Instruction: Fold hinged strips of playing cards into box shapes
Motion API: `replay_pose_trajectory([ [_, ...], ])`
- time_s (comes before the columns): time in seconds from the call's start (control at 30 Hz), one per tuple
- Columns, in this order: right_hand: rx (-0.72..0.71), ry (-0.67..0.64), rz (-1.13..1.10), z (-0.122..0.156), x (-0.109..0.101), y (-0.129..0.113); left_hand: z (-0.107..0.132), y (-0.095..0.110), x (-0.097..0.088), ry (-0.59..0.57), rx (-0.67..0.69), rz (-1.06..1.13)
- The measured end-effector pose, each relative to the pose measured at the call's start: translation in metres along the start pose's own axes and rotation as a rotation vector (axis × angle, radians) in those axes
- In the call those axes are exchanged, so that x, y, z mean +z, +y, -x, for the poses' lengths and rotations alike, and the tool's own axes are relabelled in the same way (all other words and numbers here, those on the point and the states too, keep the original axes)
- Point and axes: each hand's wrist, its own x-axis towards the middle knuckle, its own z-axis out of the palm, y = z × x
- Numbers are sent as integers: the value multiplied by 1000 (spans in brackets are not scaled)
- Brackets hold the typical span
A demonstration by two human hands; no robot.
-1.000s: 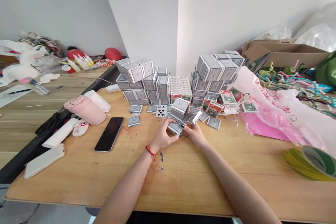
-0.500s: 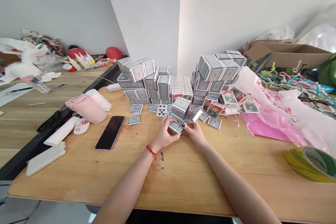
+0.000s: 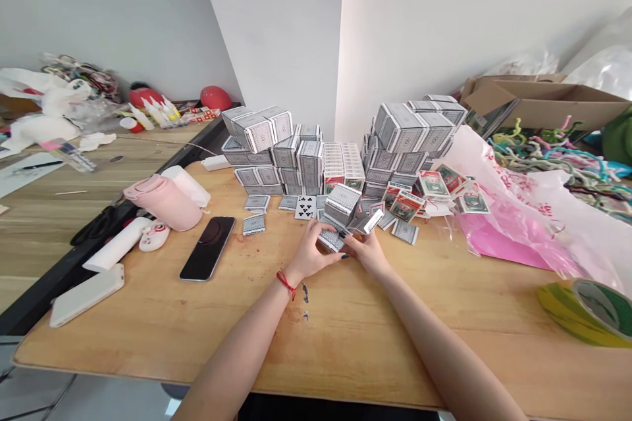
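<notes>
Both hands meet at the table's middle around a small structure of folded playing cards (image 3: pixel 342 202) with grey patterned backs. My left hand (image 3: pixel 312 253) curls around its near left side, fingers and thumb closed on the cards. From the right, my right hand (image 3: pixel 366 251) grips the same cards, with its fingers partly hidden behind a tilted card flap (image 3: pixel 371 220). Just behind lies a face-up club card (image 3: pixel 306 208). Loose grey-backed cards (image 3: pixel 253 224) lie to the left, and another card (image 3: pixel 405 231) lies to the right.
Stacked card blocks stand at the back left (image 3: pixel 259 131) and back right (image 3: pixel 405 126), with card boxes (image 3: pixel 343 161) between them. A phone (image 3: pixel 208 248), a pink cup (image 3: pixel 165 202) and a white power bank (image 3: pixel 87 295) lie left. Yellow-green tape (image 3: pixel 563 309) and pink plastic (image 3: pixel 508 243) are right.
My left thumb has shifted slightly to the right, and the card flap at my right hand has tilted a little. Both hands stay on the folded cards; the view has moved slightly.
</notes>
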Motion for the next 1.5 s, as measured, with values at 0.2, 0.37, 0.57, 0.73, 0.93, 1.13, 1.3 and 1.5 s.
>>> replay_pose_trajectory([
  [0.2,17,-50,-66,1,-1,-4,1,1,1,23,10,-21],
  [0.37,63,-134,-158,2,-1,-12,2,-2,4,60,-26,14],
  [0.57,71,-123,-171,1,-1,-14,3,-8,9,95,-83,173],
  [0.73,71,-106,-169,0,-1,-12,2,-10,8,66,-96,169],
  [0.93,80,-77,-201,-1,-3,-9,2,-9,6,78,-72,162],
  [1.13,56,-51,-192,0,-1,-8,1,-8,5,50,-55,170],
  [1.3,35,-36,-176,0,2,-7,2,-8,7,86,2,61],
  [1.5,32,-71,-162,0,1,-10,3,-7,7,97,30,19],
])
